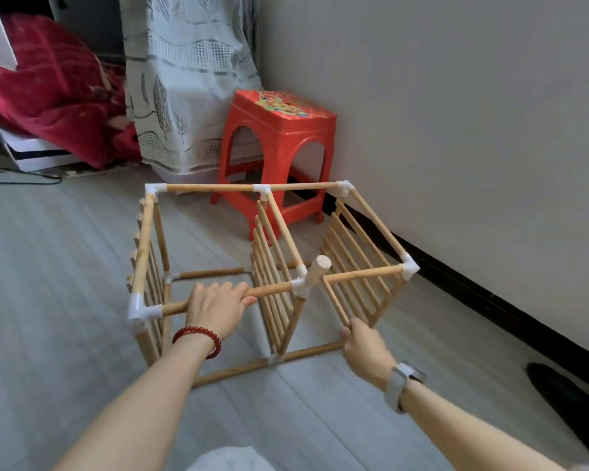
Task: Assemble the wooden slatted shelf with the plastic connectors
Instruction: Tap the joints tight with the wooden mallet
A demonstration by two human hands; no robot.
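Shelf frame held on the floor, both my hands on its near side

Shelf (272, 266) of wooden rods and slatted panels stands on the pale grey floor (65, 249) in front of me, near the white wall (456, 113). Its long axis runs left to right across my view, tilting slightly away toward the right. Three slatted panels stand upright, dividing it into two open bays. White plastic connectors (300, 287) join the rods at the corners.

My left hand (218, 305), with a red bead bracelet (198, 339) at the wrist, grips the near top rod (269, 292), fingers curled over it. My right hand (366, 351), with a watch (402, 382) at the wrist, is closed around the near lower rod (306, 353), the thumb beside a slanting rod. A short wooden peg (317, 271) sticks up from the middle connector. A red plastic stool (279, 158) stands behind the shelf, by a patterned curtain (184, 79).
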